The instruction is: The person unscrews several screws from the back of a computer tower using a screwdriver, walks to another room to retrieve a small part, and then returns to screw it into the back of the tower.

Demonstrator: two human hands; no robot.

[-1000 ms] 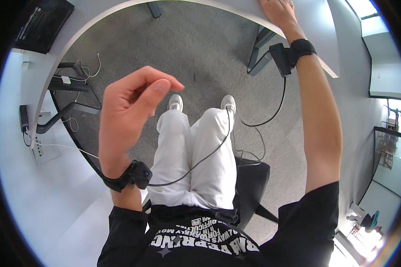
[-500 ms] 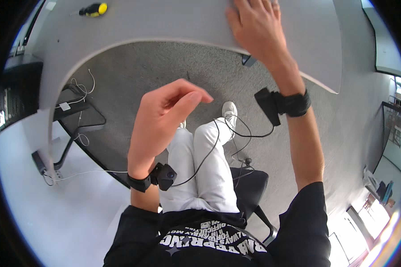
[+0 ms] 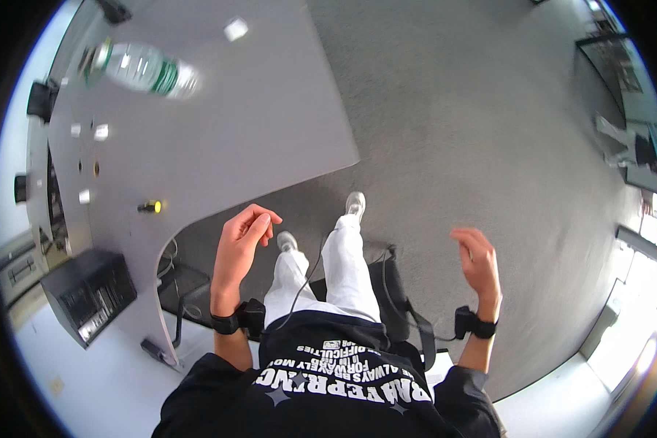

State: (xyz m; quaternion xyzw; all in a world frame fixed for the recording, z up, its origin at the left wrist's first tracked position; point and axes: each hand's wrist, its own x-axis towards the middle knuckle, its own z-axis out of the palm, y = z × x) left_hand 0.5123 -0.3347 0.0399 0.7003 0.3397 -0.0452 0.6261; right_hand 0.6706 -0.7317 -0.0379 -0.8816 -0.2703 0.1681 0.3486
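My left hand hovers just off the curved front edge of the grey table. Its fingers curl in against the thumb, and nothing shows in them. Out to the right, over the carpet, my right hand hangs empty with loosely bent fingers, the thumb a little apart. Each wrist wears a black strap with a small dark device, the left device and the right device. Nearest to my left hand on the table lies a yellow and black screwdriver.
A clear plastic bottle with a green label lies on the table beyond the screwdriver. Small white pieces, one a white block, are scattered there. A black box-shaped unit stands left; a black chair is behind my legs. Cables hang by my lap.
My right hand has come off the table and down to my right side. My left hand has curled tighter. The view has shifted, bringing the bottle and the table's corner into sight.
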